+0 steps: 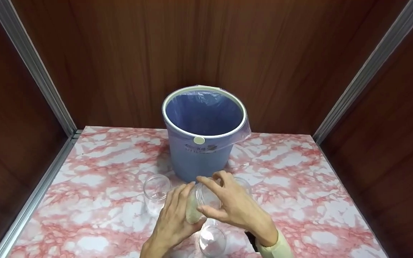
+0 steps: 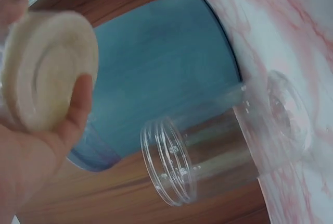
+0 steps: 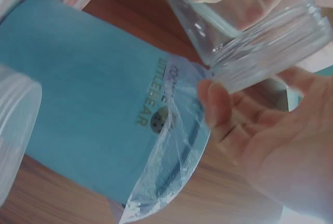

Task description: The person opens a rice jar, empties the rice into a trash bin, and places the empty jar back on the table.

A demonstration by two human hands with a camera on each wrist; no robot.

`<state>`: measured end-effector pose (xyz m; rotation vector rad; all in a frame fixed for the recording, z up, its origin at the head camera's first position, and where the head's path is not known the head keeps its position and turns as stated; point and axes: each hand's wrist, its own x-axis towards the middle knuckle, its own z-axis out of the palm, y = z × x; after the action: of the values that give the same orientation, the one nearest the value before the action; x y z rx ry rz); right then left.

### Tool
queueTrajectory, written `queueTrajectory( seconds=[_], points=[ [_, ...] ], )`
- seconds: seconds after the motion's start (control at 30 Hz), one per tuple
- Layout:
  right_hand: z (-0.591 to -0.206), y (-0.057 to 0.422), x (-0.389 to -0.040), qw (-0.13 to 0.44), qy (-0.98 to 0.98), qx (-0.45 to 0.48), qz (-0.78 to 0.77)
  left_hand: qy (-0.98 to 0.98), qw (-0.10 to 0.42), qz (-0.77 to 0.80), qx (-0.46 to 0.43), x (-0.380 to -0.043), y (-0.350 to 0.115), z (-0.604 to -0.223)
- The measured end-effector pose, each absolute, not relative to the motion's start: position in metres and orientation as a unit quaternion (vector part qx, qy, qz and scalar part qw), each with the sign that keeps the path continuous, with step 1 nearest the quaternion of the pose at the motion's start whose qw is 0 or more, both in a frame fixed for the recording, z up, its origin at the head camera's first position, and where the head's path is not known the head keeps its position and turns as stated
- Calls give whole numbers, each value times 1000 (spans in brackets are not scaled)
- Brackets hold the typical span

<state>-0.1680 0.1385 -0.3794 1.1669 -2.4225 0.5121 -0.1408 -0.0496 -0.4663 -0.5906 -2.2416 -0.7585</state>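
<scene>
Item 1: clear jar, one, held on its side in mid-air between two bare hands, directly under the fingers. Left hand: fingers and thumb bent round the base end, spread about as wide as the jar, fingertips on the wall. Right hand: fingers and thumb curved round the ridged end, fingertips at its edge; how firmly they press, I cannot tell from where I stand. Whether a lid is on that end: unclear.

Handling, by my estimate: light, thin-walled plastic, smooth and rather slippery; stiff at base and ridges, likelier to flex mid-wall. Not very fragile, though apt to dent or crack if squeezed. Best grip: base with one hand, ridged band with the other.

Item 2: upright clear jar, just left of the left fingers.

Item 3: clear container, below the fingers, on the wearer's side.

Item 4: another clear vessel, partly hidden behind the right hand.

Item 5: blue bin, pale rim, clear liner folded over it; just beyond the fingertips.

Item 6: red-and-white marbled tabletop, beneath all.
</scene>
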Motion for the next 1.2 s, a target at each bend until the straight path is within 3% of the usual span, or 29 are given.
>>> queueTrajectory(
  seconds=[0.27,0.4,0.53,0.63,0.87,1.2],
  points=[
    [-378,148,-166,158,-822,510,196,-865,234,-327,-301,-138,-66,-462],
    [-377,148,-165,142,-827,509,191,-868,275,-308,-277,-136,-63,-464],
    [-378,144,-163,138,-868,442,177,-870,358,-257,-222,-135,-54,-466],
    [-380,138,-160,145,-896,386,165,-869,389,-230,-201,-134,-49,-466],
    [-383,132,-156,149,-914,342,157,-869,386,-233,-203,-130,-48,-467],
    [-380,142,-156,126,-834,500,197,-860,316,-298,-266,-129,-63,-469]
  ],
)
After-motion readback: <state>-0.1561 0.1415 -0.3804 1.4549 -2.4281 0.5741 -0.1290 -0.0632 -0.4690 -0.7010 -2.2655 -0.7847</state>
